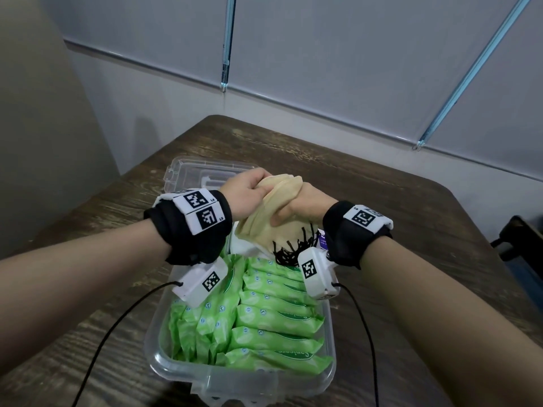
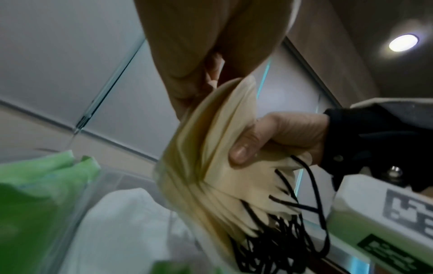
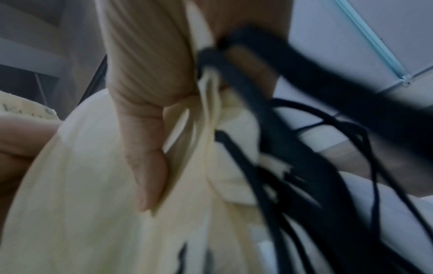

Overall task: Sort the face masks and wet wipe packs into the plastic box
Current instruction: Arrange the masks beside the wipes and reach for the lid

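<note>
Together, left hand [image 1: 245,190] and right hand [image 1: 299,208] clutch face masks [image 1: 276,201].

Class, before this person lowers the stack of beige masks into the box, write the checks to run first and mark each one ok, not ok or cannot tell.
1. Left hand grips the beige masks: ok.
2. Right hand grips the same stack: ok.
3. Masks are above the plastic box: ok.
4. Green wipe packs already stand in rows inside: ok.
5. Black ear loops tucked in: not ok, they dangle loose.
6. Free space at the far end for the stack: cannot tell.
</note>
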Action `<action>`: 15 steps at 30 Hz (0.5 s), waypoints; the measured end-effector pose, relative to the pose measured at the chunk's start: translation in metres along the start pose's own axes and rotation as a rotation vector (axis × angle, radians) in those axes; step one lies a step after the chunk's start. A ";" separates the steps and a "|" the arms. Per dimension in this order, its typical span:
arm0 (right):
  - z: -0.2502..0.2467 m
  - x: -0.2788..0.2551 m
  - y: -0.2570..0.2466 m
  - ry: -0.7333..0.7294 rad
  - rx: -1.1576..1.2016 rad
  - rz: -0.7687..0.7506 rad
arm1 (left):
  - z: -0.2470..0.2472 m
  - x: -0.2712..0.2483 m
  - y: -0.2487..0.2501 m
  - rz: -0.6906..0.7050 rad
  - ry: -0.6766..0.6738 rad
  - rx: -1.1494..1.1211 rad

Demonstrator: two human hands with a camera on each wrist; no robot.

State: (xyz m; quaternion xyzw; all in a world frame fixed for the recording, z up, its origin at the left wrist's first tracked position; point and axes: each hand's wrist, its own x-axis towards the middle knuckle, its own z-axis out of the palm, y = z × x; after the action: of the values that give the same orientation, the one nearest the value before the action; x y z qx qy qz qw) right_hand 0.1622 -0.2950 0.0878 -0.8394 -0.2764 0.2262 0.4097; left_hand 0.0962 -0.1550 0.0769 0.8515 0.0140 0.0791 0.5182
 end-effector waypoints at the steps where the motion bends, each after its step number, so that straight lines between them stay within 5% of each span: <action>1: -0.001 -0.001 -0.002 -0.024 0.002 -0.014 | 0.002 0.000 0.002 -0.007 -0.009 -0.026; 15: -0.007 -0.006 -0.012 0.078 -0.060 0.129 | -0.014 -0.001 0.006 -0.014 -0.056 -0.139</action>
State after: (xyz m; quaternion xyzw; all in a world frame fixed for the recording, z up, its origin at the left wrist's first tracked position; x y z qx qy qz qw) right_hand 0.1588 -0.2970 0.1023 -0.8755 -0.2120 0.2110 0.3794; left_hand 0.0926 -0.1457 0.0880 0.8151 0.0002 0.0524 0.5769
